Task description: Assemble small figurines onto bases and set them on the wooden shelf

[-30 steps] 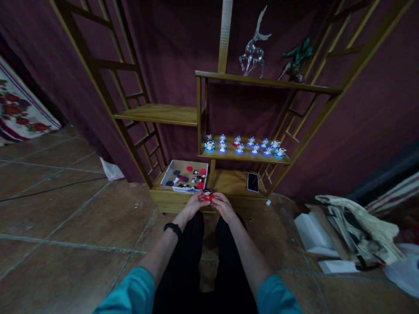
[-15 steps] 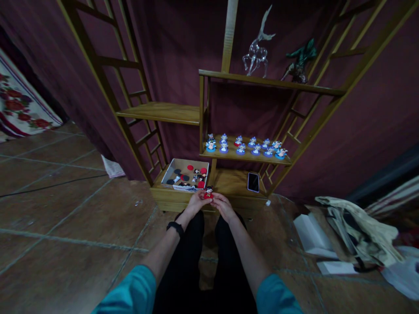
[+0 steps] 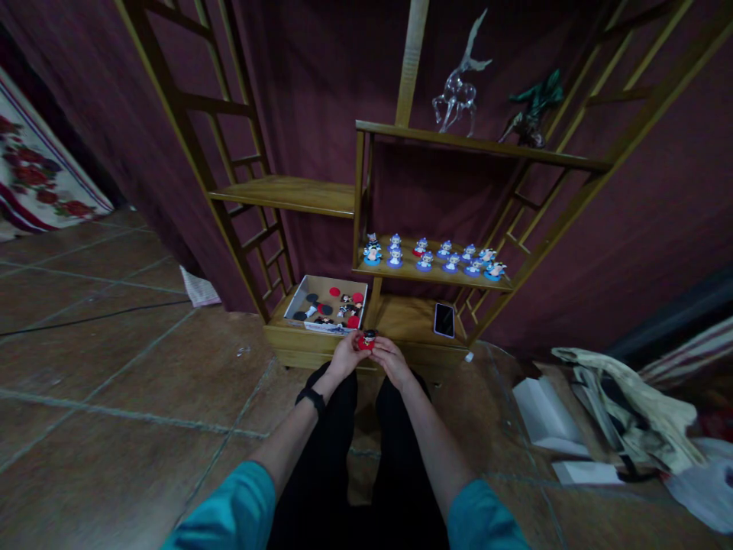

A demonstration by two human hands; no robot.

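Between my two hands is a small figurine [image 3: 369, 337] with a black top and a red round base. The fingers of my left hand [image 3: 347, 355] pinch the base from the left. From the right, the fingers of my right hand [image 3: 392, 362] close on the same base. Just beyond my left hand stands an open cardboard box [image 3: 291, 305] on the low shelf, holding loose figurines and red and black discs. Several small figurines [image 3: 424, 262] on blue, purple and red bases stand in two rows on the shelf above.
A phone [image 3: 443, 320] lies on the low shelf to the right. A clear deer ornament [image 3: 456, 99] and a green-brown statue [image 3: 535, 107] stand on the upper shelf [image 3: 486, 150]. White boxes [image 3: 550, 416] and a cream cloth bag [image 3: 635, 405] lie on the tiled floor at right.
The figurine has tilted or turned in my fingers, so its black top now shows more than its front. Both hands keep hold of it. The view has shifted slightly.
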